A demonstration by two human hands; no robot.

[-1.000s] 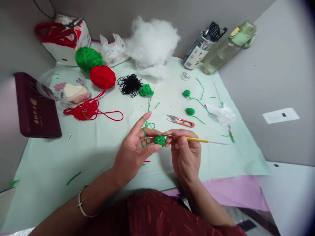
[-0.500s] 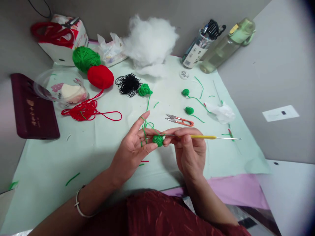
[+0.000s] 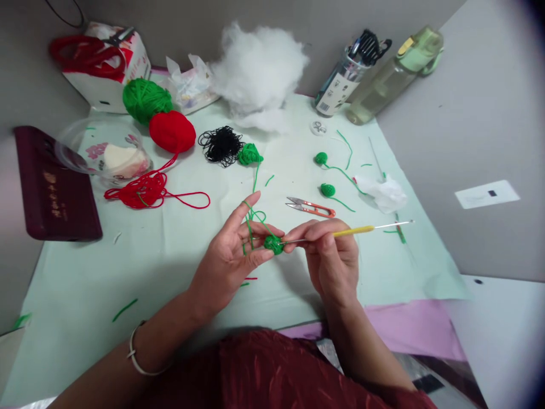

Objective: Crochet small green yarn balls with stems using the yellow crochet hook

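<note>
My left hand (image 3: 227, 257) pinches a small green crocheted piece (image 3: 273, 245) between thumb and fingers, with green yarn (image 3: 251, 221) looped over its raised forefinger. My right hand (image 3: 330, 257) grips a yellow-handled crochet hook (image 3: 355, 230), whose metal tip is in the green piece. Both hands hover just above a pale green sheet (image 3: 170, 250).
On the sheet lie orange thread snips (image 3: 310, 208), two small green crocheted pieces (image 3: 327, 190), a green yarn ball (image 3: 146, 99), a red yarn ball (image 3: 171, 131), loose red yarn (image 3: 142, 190), black thread (image 3: 221, 145) and white stuffing (image 3: 258, 68). A bottle (image 3: 394, 74) and pen holder (image 3: 343, 85) stand behind.
My right hand has tilted the hook so its rear end rises to the right, and the tip has pushed into the green piece. My left hand has barely moved.
</note>
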